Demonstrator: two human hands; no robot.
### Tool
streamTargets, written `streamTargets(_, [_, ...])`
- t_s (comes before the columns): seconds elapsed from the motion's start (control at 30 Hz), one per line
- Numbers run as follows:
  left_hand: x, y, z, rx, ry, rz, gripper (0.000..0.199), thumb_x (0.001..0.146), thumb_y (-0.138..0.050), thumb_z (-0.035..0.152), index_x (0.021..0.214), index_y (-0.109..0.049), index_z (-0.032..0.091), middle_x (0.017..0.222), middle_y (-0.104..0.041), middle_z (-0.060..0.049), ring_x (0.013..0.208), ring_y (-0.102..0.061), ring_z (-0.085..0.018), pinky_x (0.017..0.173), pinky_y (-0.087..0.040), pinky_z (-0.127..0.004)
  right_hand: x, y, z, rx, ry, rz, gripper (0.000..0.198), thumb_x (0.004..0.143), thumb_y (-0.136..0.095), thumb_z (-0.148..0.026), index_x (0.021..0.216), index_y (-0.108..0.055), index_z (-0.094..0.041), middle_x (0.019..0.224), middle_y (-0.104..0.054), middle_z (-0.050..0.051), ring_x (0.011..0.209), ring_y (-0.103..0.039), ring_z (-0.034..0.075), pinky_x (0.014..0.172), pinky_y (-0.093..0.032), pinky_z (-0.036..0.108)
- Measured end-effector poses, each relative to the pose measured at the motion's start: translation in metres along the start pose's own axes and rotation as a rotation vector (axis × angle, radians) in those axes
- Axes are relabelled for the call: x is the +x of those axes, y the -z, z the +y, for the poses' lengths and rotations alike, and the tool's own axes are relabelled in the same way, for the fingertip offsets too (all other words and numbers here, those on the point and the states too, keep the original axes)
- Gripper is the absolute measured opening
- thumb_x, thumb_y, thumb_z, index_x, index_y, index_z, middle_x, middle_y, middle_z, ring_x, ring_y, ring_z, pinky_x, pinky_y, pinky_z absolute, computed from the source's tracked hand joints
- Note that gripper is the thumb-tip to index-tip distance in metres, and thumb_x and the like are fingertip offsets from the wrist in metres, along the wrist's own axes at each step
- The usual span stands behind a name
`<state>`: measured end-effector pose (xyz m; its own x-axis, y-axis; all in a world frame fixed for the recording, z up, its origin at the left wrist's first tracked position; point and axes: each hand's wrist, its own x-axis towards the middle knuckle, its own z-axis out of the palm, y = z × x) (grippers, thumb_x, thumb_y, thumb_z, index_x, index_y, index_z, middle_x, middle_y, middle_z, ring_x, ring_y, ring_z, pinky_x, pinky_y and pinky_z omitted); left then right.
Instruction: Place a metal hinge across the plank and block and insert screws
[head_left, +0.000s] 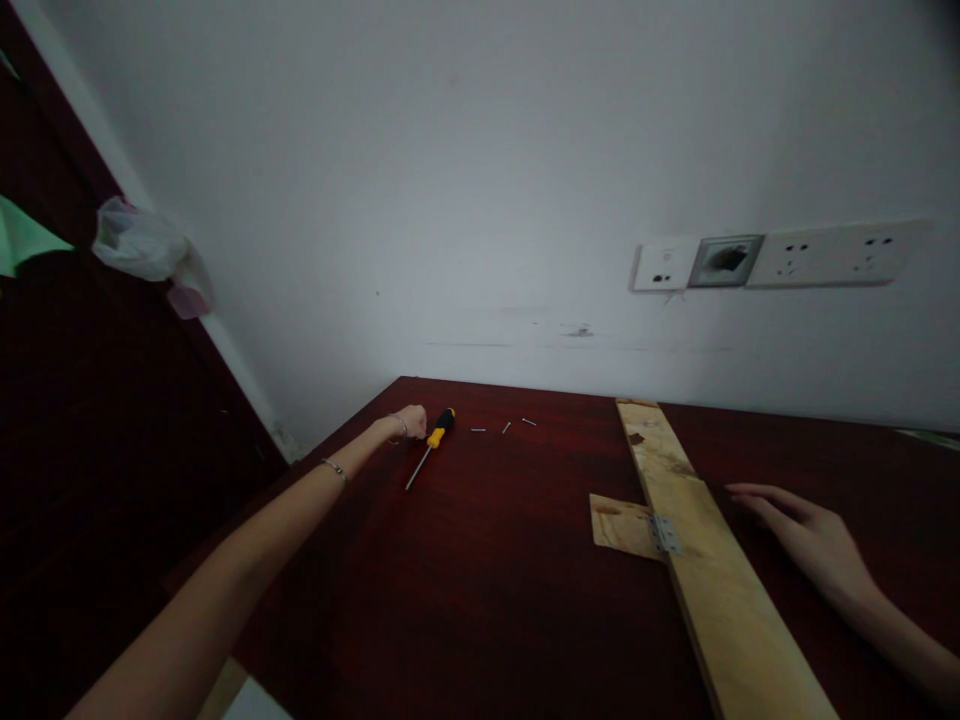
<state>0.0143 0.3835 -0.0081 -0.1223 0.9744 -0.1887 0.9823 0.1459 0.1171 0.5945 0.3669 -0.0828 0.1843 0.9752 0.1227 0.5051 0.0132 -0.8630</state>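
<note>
L hand (412, 421) touching screwdriver (433, 442) handle

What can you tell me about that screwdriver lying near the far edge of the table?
The screwdriver has a chunky yellow-and-black handle, plastic by the look of it, and a thin silvery metal shaft. It lies flat on the dark red-brown table, handle toward the wall, shaft slanting back toward the person. The left hand is at the handle's end, seemingly touching it; whether it grips is unclear.
</note>
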Motion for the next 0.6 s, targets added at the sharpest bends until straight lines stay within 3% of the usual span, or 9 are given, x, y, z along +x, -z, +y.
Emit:
streamTargets(0.17, [-0.004,0.009,-0.001,-0.024,0.000,0.011,0.006,0.052,-0.060,0.011,0.050,-0.064,0.014,0.049,-0.058,-0.001,0.053,-0.052,-0.012,0.054,-0.038,-0.020,-0.002,0.000,-0.002,0.000,0.008,0.006,0.047,0.054,-0.058,-0.054,0.083,-0.072,-0.020,0.096,-0.070,0.008,0.097,-0.061,0.033,0.093,-0.040,0.040])
streamTargets(0.37, [-0.001,0.046,0.007,-0.161,-0.054,0.065,0.010,0.054,-0.061,0.016,0.044,-0.061,0.015,0.045,-0.055,0.001,0.052,-0.049,-0.010,0.054,-0.036,-0.020,-0.005,-0.001,-0.007,0.016,0.056,0.006,0.032,0.060,-0.059,-0.044,0.080,-0.071,-0.023,0.096,-0.070,0.010,0.099,-0.061,0.032,0.089,-0.041,0.037])
streamTargets(0.47, [0.002,0.065,0.030,-0.280,-0.124,0.107,0.010,0.057,-0.059,0.018,0.049,-0.064,0.014,0.050,-0.058,0.000,0.056,-0.050,-0.011,0.057,-0.037,-0.021,-0.006,-0.002,-0.008,0.037,0.065,0.020,0.031,0.060,-0.059,-0.044,0.078,-0.071,-0.022,0.093,-0.071,0.010,0.096,-0.061,0.033,0.090,-0.041,0.040])
streamTargets(0.6, [0.000,0.073,0.087,-0.461,-0.236,0.128,0.012,0.063,-0.059,0.020,0.060,-0.067,0.012,0.058,-0.060,-0.001,0.063,-0.052,-0.012,0.060,-0.038,-0.022,-0.006,-0.004,-0.009,0.059,0.095,0.030,0.031,0.060,-0.058,-0.043,0.078,-0.071,-0.021,0.089,-0.071,0.006,0.093,-0.063,0.029,0.090,-0.043,0.042])
